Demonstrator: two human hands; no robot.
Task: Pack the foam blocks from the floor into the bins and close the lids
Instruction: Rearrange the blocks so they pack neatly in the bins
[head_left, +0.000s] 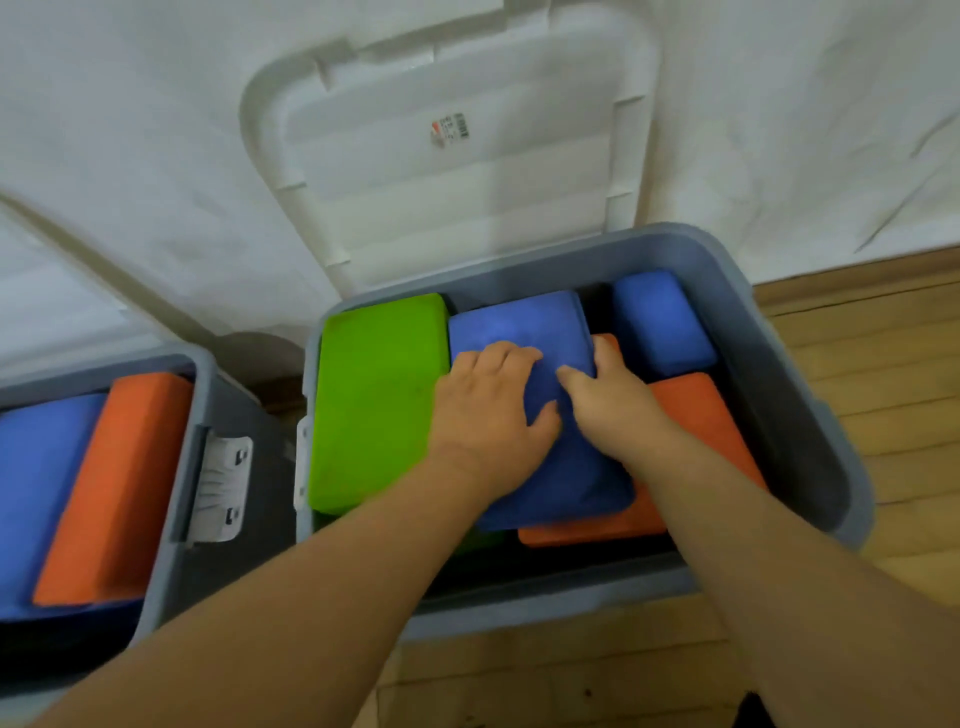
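Observation:
A grey bin (810, 415) stands open in front of me, its white lid (447, 156) leaning back against the wall. Inside lie a green foam block (374, 395), a large blue foam block (519, 322) in the middle, a smaller blue block (660, 322) at the back right and an orange block (701, 410) partly under the large blue one. My left hand (493, 410) lies flat on the large blue block. My right hand (608, 395) presses on the same block, fingers over its right edge.
A second grey bin (176, 467) stands to the left, open, with a blue block (36, 488) and an orange block (114, 483) in it and a white latch on its side. White sheeting covers the wall. Wooden floor (883, 364) lies to the right and in front.

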